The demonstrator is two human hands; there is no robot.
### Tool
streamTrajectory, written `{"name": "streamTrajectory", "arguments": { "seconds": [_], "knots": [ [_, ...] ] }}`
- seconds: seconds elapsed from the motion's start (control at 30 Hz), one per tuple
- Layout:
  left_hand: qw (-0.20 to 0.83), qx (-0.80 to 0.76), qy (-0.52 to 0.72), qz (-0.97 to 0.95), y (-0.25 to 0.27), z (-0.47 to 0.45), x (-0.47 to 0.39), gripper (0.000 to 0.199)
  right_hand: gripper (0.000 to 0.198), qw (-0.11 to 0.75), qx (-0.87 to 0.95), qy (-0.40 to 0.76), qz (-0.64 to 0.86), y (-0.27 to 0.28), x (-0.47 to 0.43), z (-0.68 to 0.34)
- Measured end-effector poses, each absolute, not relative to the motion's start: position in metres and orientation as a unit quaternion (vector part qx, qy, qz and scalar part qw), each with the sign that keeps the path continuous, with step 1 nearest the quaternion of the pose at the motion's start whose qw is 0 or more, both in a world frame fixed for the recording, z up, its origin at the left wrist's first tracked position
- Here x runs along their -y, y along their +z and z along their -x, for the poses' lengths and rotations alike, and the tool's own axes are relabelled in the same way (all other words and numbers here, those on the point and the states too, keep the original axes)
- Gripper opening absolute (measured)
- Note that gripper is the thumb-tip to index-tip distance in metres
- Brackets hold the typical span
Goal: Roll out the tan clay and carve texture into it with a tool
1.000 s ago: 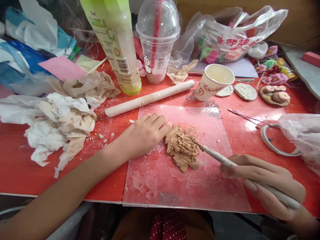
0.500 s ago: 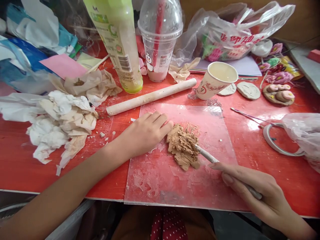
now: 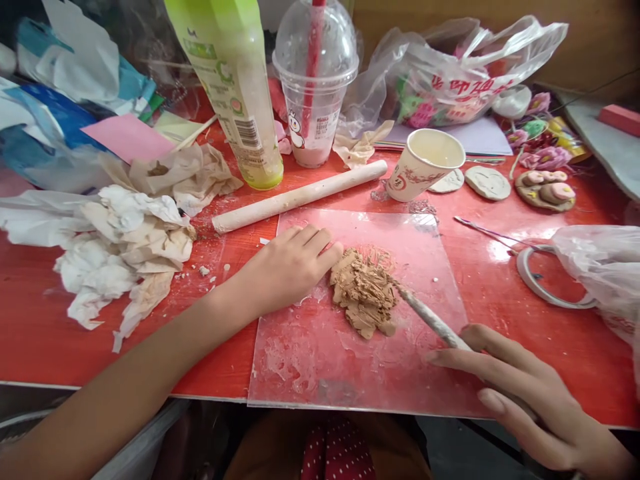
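A flattened, rough-surfaced lump of brown clay (image 3: pixel 363 293) lies on a clear plastic sheet (image 3: pixel 310 377) in the middle of the table. My left hand (image 3: pixel 293 270) rests palm down on the sheet's left part, fingers stretched out, its fingertips close to the clay's left edge. Slim and pale, a clay-smeared modelling tool (image 3: pixel 435 321) is held in my right hand (image 3: pixel 535 393) between thumb and fingers. Its tip meets the right side of the lump. Part of the handle is hidden behind my fingers.
Behind the sheet lie a rolling pin (image 3: pixel 300 197) and a paper cup (image 3: pixel 427 167) with liquid. Crumpled tissues (image 3: pixel 125 247) cover the left. A green bottle (image 3: pixel 235 113) and a domed plastic cup (image 3: pixel 315 93) stand behind. A tape roll (image 3: pixel 530 283) and clay discs (image 3: pixel 487 183) are on the right.
My right hand has shifted its hold back along the modelling tool, with the fingers spread more. My left hand and the clay stay in place; the view has turned slightly right.
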State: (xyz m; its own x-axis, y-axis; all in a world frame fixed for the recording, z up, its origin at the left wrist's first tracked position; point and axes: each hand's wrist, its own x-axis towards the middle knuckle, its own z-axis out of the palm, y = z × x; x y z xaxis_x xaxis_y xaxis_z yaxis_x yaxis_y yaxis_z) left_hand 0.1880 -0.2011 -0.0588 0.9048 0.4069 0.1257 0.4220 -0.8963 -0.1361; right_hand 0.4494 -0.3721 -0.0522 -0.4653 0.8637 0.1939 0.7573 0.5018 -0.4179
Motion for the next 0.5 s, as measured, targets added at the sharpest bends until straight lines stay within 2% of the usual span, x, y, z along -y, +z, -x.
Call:
{"name": "streamTrajectory", "arguments": {
  "seconds": [0.2, 0.3, 0.5],
  "knots": [
    [0.079, 0.213, -0.049, 0.973, -0.058, -0.188, 0.202, 0.025, 0.053, 0.162, 0.846, 0.105, 0.497, -0.063, 0.35, -0.423],
    [0.081, 0.213, -0.051, 0.972, -0.058, -0.188, 0.202, 0.026, 0.054, 0.149, 0.851, 0.093, 0.495, -0.065, 0.352, -0.422],
    [0.082, 0.211, -0.053, 0.973, -0.059, -0.188, 0.201, 0.026, 0.054, 0.115, 0.848, 0.138, 0.499, -0.053, 0.356, -0.427]
  ]
}}
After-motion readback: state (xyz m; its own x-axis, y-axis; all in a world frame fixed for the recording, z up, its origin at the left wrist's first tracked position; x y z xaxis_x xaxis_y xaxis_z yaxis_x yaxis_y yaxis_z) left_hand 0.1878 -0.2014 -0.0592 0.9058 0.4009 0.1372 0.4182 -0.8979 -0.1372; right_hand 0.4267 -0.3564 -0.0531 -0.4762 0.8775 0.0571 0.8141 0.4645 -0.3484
